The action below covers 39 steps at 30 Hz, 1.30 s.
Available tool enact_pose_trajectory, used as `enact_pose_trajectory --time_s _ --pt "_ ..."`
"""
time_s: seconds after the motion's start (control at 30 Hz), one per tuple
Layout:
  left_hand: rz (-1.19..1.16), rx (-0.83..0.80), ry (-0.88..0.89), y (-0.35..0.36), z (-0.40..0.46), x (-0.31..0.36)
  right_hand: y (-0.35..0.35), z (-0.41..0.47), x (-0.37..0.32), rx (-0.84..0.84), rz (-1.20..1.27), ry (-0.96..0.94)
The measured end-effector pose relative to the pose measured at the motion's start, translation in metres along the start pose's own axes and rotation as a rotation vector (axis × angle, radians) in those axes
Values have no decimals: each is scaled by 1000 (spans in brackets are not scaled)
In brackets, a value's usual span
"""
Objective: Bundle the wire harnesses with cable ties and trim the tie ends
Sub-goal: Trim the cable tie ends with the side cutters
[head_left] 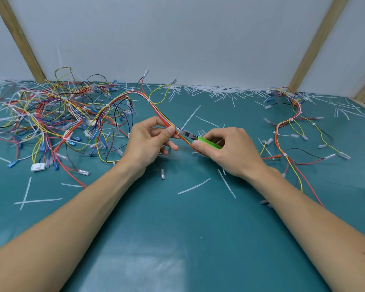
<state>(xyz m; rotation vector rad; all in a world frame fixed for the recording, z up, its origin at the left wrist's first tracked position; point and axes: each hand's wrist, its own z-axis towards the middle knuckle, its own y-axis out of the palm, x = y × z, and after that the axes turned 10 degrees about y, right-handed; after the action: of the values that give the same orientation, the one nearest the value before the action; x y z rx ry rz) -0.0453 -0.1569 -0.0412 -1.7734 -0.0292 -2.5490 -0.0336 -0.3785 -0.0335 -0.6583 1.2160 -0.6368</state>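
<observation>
The left hand pinches the harness just above the surface, steadying its tie so the cutters, gripped by the right hand, reach the tail.

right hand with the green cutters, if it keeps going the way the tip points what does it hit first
Likely the cable tie on the wire harness, right at the cutters' tip, then the left hand pinching it. Depth is unclear.
</observation>
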Motion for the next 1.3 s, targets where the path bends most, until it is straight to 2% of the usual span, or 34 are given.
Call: enact_pose_trajectory --time_s 0.57,0.93,1.3 --pt "-61 31 -41 2 -1 6 6 -2 -4 38 23 35" --pt "-3 -35 2 3 -1 3 10 -4 -5 128 -83 -11" --pt "-2 -12 -31 4 -1 3 4 -3 -12 53 -63 40"
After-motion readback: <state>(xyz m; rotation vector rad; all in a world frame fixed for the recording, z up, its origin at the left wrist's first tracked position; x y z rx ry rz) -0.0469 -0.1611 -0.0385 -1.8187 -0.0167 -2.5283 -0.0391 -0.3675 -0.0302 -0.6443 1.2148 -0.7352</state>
